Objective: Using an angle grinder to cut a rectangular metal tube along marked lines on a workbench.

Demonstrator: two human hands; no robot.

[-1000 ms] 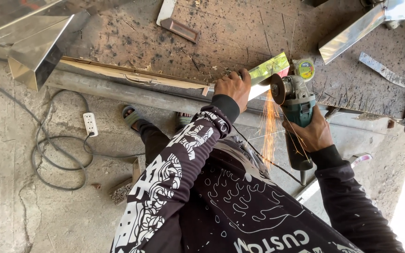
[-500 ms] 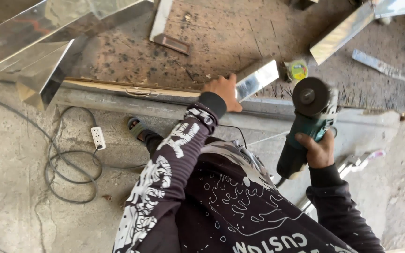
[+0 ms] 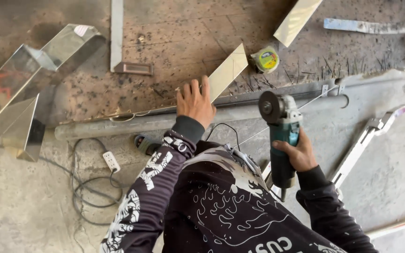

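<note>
— Grinder first: where does it sit, and what has hold of it?

— The right hand (image 3: 300,154) is wrapped tight around the teal plastic body of the angle grinder (image 3: 281,136). Its round dark disc faces up, just clear of the long grey pipe (image 3: 132,124) that runs along the workbench edge.

— And the other hand?

— The left hand (image 3: 194,100) lies flat, fingers spread, pressing on the polished steel strip (image 3: 228,70) just beyond the pipe. It closes on nothing. The strip is mirror-bright and cut to a slanted end, resting on the rough, spattered benchtop (image 3: 174,42).

— Anything else near the pipe?

— A small round yellow-green tape measure (image 3: 266,59) beyond it, right of the strip. Folded shiny sheet-metal channels (image 3: 29,89) lie at its left end, and a white socket strip (image 3: 111,160) with coiled dark cable sits below it on the concrete floor.
</note>
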